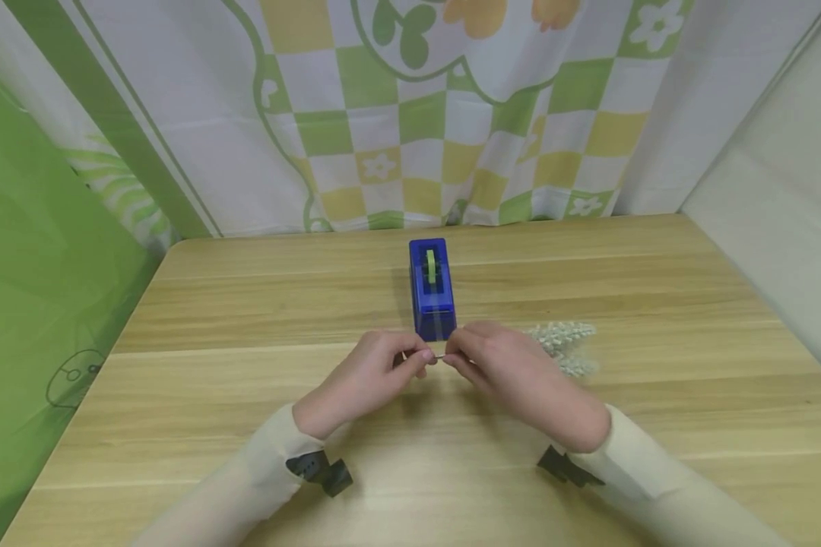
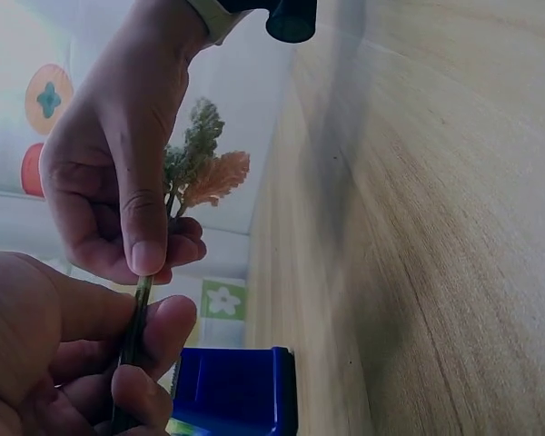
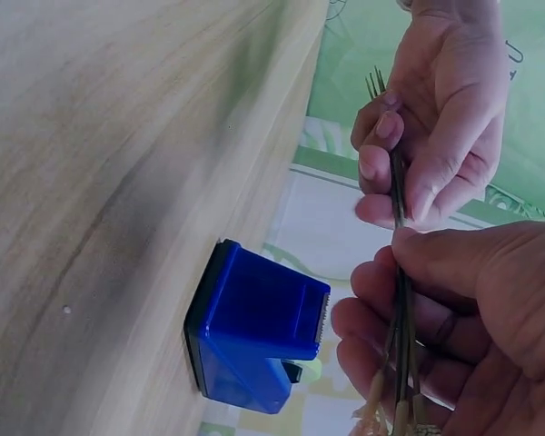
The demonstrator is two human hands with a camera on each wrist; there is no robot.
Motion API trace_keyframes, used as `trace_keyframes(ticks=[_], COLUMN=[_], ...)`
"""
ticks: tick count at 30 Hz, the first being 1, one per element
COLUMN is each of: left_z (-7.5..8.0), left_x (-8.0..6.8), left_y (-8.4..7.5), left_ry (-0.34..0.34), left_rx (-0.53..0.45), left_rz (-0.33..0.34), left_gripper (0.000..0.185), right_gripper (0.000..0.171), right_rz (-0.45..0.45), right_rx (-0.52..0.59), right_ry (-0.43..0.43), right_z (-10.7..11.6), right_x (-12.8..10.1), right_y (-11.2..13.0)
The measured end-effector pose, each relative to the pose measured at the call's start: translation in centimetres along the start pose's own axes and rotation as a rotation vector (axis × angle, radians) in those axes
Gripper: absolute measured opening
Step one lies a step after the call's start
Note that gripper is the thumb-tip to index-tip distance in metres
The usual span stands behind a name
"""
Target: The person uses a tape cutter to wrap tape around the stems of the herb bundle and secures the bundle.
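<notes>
Between my two hands lies a small bunch of artificial flowers (image 1: 568,348), its thin dark stems running crosswise. My left hand (image 1: 376,371) pinches the stems near their cut ends, which stick out past the fingers in the right wrist view. Close beside it, my right hand (image 1: 509,372) holds the same stems nearer the flower heads, thumb on top. Feathery green and pinkish heads (image 2: 213,163) show behind the right hand in the left wrist view. Just beyond the fingertips stands a blue tape dispenser (image 1: 432,296) with a yellow-green roll and a toothed cutting edge.
Everything is over a light wood-grain table (image 1: 246,425). A checked green, yellow and white curtain (image 1: 445,152) hangs along its far edge, and green cloth (image 1: 48,289) is at the left. Each wrist wears a dark camera mount (image 1: 321,469).
</notes>
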State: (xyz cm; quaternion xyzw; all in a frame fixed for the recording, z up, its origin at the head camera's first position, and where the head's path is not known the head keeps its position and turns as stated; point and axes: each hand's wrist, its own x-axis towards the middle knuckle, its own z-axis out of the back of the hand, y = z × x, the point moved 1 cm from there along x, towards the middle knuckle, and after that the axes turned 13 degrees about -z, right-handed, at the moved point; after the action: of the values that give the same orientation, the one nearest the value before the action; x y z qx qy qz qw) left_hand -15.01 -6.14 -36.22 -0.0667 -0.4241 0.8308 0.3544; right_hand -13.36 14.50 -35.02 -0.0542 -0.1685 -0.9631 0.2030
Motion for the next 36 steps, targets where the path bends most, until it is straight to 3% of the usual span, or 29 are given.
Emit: trace_keyframes(ticks=[14, 28, 36], left_z=[-0.13, -0.27, -0.37], left_x=[0.21, 0.36, 0.40], left_y=[0.25, 0.50, 0.54], left_ry=[-0.006, 0.002, -0.026], left_rx=[0.053, 0.048, 0.101], left_rz=[-0.005, 0.005, -0.007], left_gripper=[0.014, 0.017, 0.011], right_gripper=[0.017, 0.022, 0.022], right_rz=[0.042, 0.079, 0.050], right_rx=[-0.122, -0.156, -0.182], right_ry=[-0.020, -0.049, -0.015], right_z=[-0.07, -0.44, -0.38], right_x=[0.03, 0.14, 0.24], right_y=[0.23, -0.03, -0.02])
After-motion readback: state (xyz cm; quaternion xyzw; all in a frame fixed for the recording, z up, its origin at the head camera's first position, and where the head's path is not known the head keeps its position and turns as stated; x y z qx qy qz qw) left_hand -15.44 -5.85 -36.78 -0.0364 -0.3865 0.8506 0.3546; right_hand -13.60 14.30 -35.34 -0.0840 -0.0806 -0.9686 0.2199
